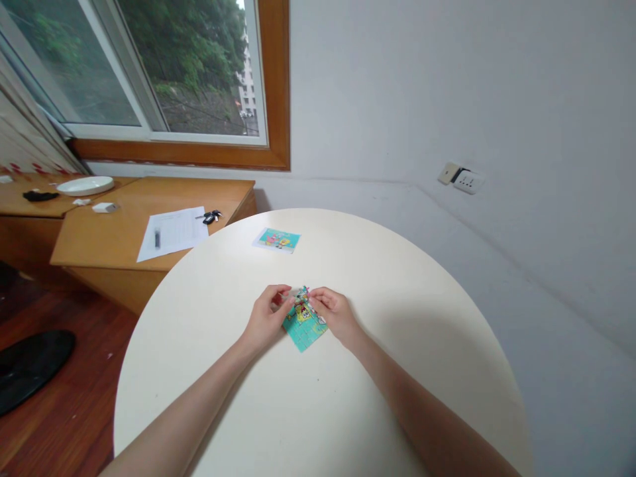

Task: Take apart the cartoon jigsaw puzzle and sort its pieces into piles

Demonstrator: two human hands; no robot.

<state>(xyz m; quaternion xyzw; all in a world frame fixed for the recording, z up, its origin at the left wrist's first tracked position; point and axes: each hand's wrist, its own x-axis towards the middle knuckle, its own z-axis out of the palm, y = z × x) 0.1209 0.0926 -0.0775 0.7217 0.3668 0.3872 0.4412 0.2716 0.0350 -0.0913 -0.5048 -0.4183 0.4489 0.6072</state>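
A small jigsaw puzzle (304,332), mostly teal with a yellow cartoon figure, lies at an angle on the round white table (318,424). Its far end is uneven, with small pieces jutting out between my fingertips. My left hand (268,315) is closed at the puzzle's upper left side, thumb pressed on it. On the upper right side my right hand (338,314) pinches the puzzle's edge between thumb and fingers. The fingers partly cover the far pieces. Farther back on the table lies a teal picture card (279,240) with pink and yellow cartoon figures.
Left of the table stands a wooden desk (119,242). On it are a printed sheet (171,230), keys (212,216), a white plate (85,185) and a small white box (104,207). A wall with sockets (468,181) borders the right side. A black round base (34,368) rests on the floor.
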